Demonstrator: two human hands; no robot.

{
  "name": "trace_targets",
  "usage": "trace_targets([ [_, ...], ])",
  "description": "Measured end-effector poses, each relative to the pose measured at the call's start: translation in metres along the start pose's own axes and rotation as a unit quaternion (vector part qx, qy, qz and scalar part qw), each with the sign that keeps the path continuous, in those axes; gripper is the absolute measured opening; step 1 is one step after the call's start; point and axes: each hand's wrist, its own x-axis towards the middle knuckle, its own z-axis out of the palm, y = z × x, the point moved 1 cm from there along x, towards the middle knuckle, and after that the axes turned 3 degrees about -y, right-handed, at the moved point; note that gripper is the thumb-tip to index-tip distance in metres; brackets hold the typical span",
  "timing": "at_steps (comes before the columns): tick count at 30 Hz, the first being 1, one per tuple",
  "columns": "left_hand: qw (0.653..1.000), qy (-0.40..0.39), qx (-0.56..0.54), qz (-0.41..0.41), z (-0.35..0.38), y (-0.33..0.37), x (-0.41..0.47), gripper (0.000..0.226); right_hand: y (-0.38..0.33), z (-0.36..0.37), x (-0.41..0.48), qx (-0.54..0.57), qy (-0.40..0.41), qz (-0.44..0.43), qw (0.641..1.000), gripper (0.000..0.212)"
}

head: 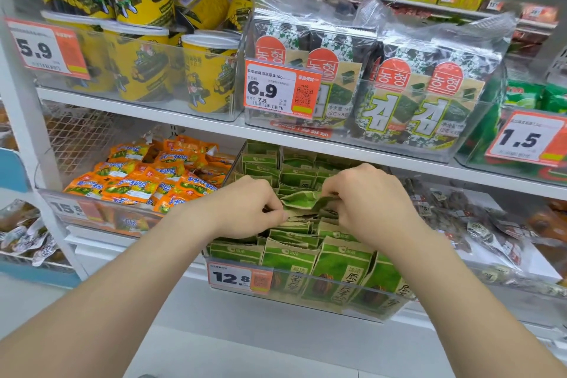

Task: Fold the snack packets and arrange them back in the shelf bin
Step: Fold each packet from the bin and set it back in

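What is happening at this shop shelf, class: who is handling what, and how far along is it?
A person works at a clear shelf bin marked with a 12.8 price tag. The left hand and right hand pinch one crumpled green packet between their fingers, just above the bin, apparently folding it. Other green packets already stand in rows inside.

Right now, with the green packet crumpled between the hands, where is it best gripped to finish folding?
Probably at its two ends, pinched from above, one hand per side, as the left hand and right hand do. The green packet lies crosswise over the packed upright rows in the bin, so only its ends and top are free.
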Motion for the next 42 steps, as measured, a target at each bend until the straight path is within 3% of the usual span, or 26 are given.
trace_targets([
  [6,1.000,0.007,0.008,-0.004,-0.002,0.002,0.002,0.037,-0.021,0.034,0.033,0.001,-0.008,-0.048,0.999,0.036],
  [12,0.999,0.029,0.013,-0.025,-0.001,-0.006,0.010,0.044,-0.014,0.055,0.061,-0.004,-0.040,-0.041,0.998,0.013],
  [16,0.995,0.083,0.031,-0.036,0.001,-0.005,0.015,0.019,-0.009,0.056,0.057,0.028,-0.064,-0.064,0.995,0.024],
  [19,0.992,0.070,0.092,-0.051,-0.001,0.002,0.018,0.037,0.002,0.056,0.047,0.072,0.000,-0.019,0.997,0.034],
  [21,0.984,0.071,0.155,-0.061,-0.001,0.009,0.020,0.031,0.005,0.058,0.047,0.064,0.044,0.014,0.997,0.033],
  [24,0.965,0.132,0.213,-0.077,0.005,0.016,0.025,0.021,0.001,0.060,0.054,0.081,0.056,0.013,0.995,0.038],
  [27,0.963,0.199,0.152,-0.102,0.009,0.016,0.023,0.017,-0.003,0.062,0.060,0.109,0.024,-0.010,0.994,0.047],
  [29,0.970,0.183,0.118,-0.112,0.012,0.014,0.022,0.010,-0.004,0.063,0.061,0.084,-0.023,-0.023,0.996,0.048],
  [33,0.981,0.130,0.076,-0.122,0.011,0.009,0.017,0.041,-0.013,0.055,0.052,0.042,-0.106,-0.041,0.993,0.044],
  [37,0.957,0.231,0.069,-0.160,0.008,0.002,0.021,0.021,-0.004,0.049,0.038,0.129,-0.085,-0.016,0.988,0.043],
  [39,0.956,0.251,0.055,-0.140,0.010,0.002,0.026,0.012,0.001,0.049,0.033,0.132,-0.087,-0.018,0.987,0.045],
  [42,0.962,0.249,0.029,-0.111,0.015,0.004,0.039,0.034,0.002,0.052,0.029,0.099,-0.108,-0.035,0.989,0.048],
])
